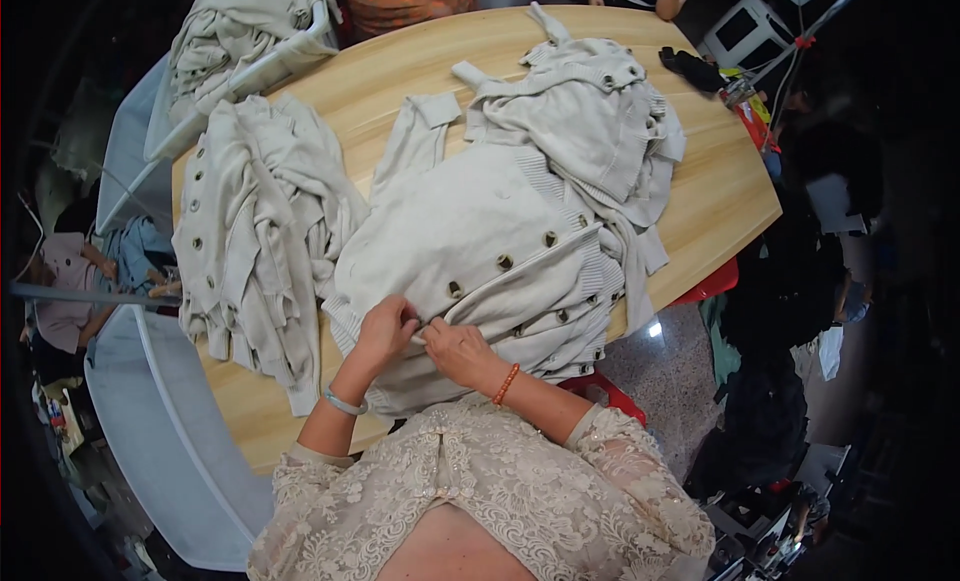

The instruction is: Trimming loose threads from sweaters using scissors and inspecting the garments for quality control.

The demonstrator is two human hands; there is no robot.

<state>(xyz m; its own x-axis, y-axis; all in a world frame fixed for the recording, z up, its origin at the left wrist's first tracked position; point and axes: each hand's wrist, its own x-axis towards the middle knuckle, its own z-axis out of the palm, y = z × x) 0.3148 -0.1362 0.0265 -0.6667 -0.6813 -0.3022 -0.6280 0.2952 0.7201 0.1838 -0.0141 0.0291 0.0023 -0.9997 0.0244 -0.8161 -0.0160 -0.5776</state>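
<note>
A pale grey knitted cardigan [430, 231] with large dark buttons lies spread on the wooden table in front of me. At its near edge, my left hand [387, 331] has its fingers curled on the knit beside the button band. Close by on the right, my right hand [462, 355] pinches the cardigan's front edge. The fingertips of both hands almost meet, and the fabric partly hides what is between them. One dark button [455, 290] sits just above my hands, with several more along the band to the right.
More pale cardigans lie in a heap [265, 221] at the left and another pile [590, 111] at the far right. A white bin [270, 71] full of knitwear stands at the far left. Below the table [720, 191] is a red stool [605, 393]. Other people are around.
</note>
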